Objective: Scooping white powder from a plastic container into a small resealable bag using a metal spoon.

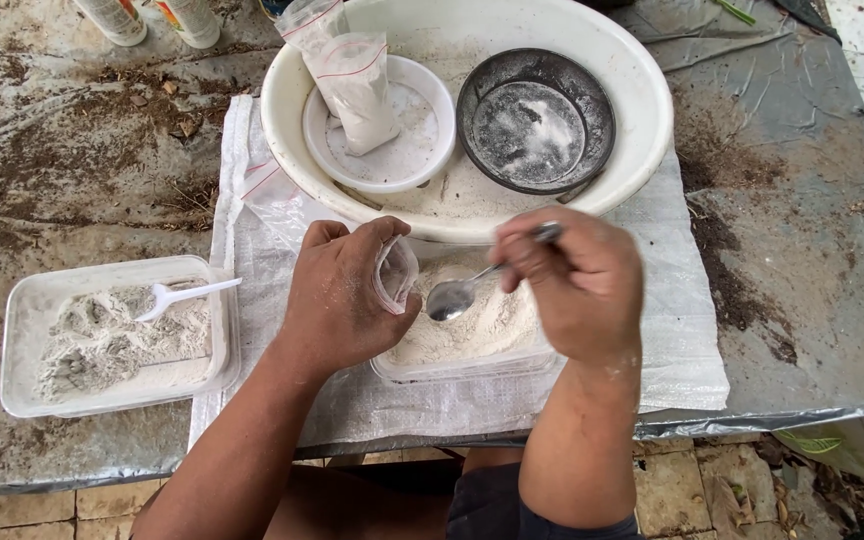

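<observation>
My left hand [342, 295] grips a small clear plastic bag [395, 272] with its mouth held open toward the right. My right hand [577, 285] holds a metal spoon [462, 292]; its bowl hangs just beside the bag's mouth. Both hands are over a clear plastic container [472, 365] filled with white powder [482, 325].
A large white basin [642, 130] behind holds a white bowl [432, 150] with a powder-filled bag [357, 85] and a dark metal bowl [537, 120]. At left a white tray [22, 330] holds powder and a white plastic spoon [187, 295]. A woven white sack [682, 340] covers the dirty table.
</observation>
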